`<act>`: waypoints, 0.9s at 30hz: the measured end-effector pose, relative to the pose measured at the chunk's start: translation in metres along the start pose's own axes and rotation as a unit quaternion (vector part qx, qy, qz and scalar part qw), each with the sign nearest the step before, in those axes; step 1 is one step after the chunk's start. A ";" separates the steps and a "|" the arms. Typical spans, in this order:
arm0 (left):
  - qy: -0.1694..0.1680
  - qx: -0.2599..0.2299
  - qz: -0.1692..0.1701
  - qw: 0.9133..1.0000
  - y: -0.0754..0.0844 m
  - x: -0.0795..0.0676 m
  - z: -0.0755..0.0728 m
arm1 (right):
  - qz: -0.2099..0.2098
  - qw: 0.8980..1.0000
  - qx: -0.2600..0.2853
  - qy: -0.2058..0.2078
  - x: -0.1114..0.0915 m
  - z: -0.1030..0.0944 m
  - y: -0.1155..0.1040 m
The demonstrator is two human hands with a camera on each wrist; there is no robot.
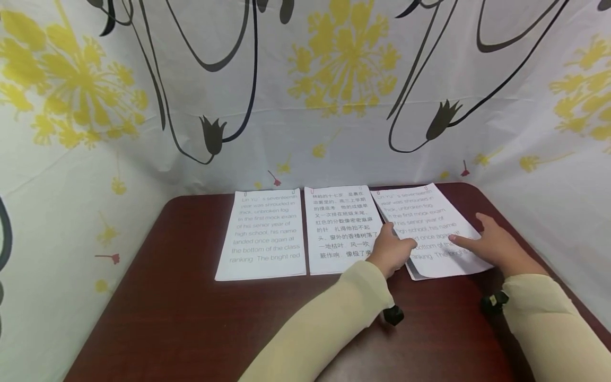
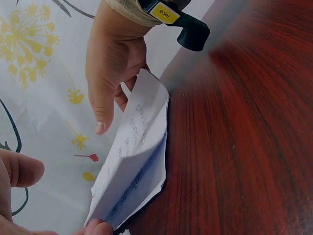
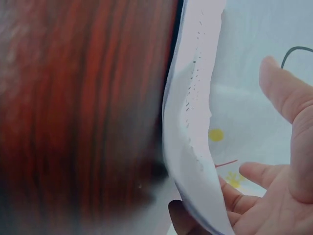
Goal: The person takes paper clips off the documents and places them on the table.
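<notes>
The right paper stack (image 1: 429, 212), printed in English, lies tilted on the table with its near left corner parted from the sheet below. My left hand (image 1: 390, 250) is at its left edge; in the left wrist view, fingertips (image 2: 100, 228) touch the paper edge while the thumb (image 2: 24, 169) stands apart. At the right edge is my right hand (image 1: 501, 248), thumb raised off the paper. In the right wrist view the sheets (image 3: 195, 147) bow up, and some of that hand's fingers (image 3: 182, 214) reach beneath them, partly hidden.
To the left lie a middle stack (image 1: 336, 223) printed in Chinese and a left stack (image 1: 267, 233) printed in English, both with paper clips along the top. The dark red wooden table (image 1: 215, 323) meets a white flowered curtain (image 1: 267, 95) at the back and sides.
</notes>
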State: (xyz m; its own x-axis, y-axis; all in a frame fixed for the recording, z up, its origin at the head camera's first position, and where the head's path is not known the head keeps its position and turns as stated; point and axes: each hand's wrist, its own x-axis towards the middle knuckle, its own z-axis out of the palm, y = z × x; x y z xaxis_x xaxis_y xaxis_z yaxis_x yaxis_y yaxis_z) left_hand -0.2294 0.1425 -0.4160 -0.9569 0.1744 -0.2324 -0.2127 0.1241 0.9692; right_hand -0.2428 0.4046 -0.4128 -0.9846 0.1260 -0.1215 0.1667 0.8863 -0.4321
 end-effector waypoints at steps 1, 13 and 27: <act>-0.001 -0.003 0.002 1.000 0.000 0.000 0.000 | 0.003 1.000 0.002 0.004 0.000 0.000 0.000; -0.005 -0.021 0.009 1.000 -0.002 0.000 0.000 | 0.008 0.999 0.037 0.013 0.002 -0.003 0.009; -0.014 -0.022 0.005 1.000 -0.007 0.002 0.001 | 0.010 0.997 0.078 0.026 0.002 -0.008 0.013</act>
State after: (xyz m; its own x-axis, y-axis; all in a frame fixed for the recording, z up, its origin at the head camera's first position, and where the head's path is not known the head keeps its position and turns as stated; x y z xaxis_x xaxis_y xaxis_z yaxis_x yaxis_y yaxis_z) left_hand -0.2302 0.1430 -0.4231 -0.9535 0.2023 -0.2234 -0.2112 0.0800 0.9742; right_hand -0.2428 0.4196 -0.4111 -0.9818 0.1686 -0.0873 0.1882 0.8037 -0.5645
